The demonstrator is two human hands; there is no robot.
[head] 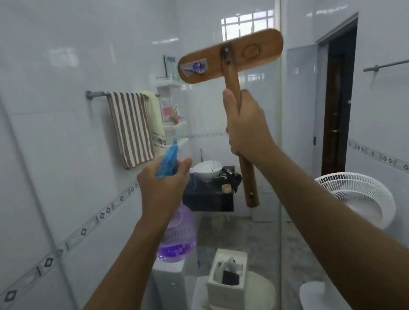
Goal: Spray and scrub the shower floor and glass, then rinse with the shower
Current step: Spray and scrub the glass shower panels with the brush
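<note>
We're holding both tools up in front of the shower glass (264,230). Left grip (162,185) is wrapping round the neck of the spray bottle (178,232), fingers curled, thumb sticking out beside the blue trigger head (167,163). The trigger head is poking up above the grip and pointing away from us. The bottle's purple see-through body is hanging below the grip, with darker purple showing at the bottom.

Right grip (245,126) is clamping the wooden handle (249,182) of the scrub brush (230,56), fingers closed round it, thumb running up the shaft. The handle is standing near upright, its free end jutting out below the grip. The brush head is sitting above the grip, lying crosswise and tilting up slightly to the right. Its flat wooden back is facing us, with a torn blue-and-white sticker on the left half. Bristles are facing away, so we can't tell whether they're touching the glass. Right grip is riding higher than the left grip and to its right, the two well apart.

Through the glass, a striped towel (132,130) is hanging on a rail (98,93) up-left of the left grip. A white basin (206,170) is sitting on a dark table (209,200) beyond and between the grips. A white box (227,288) is standing on a round stool below both grips. A white fan (358,197) is sitting low-right of the right grip, with a dark doorway (338,102) above it.
</note>
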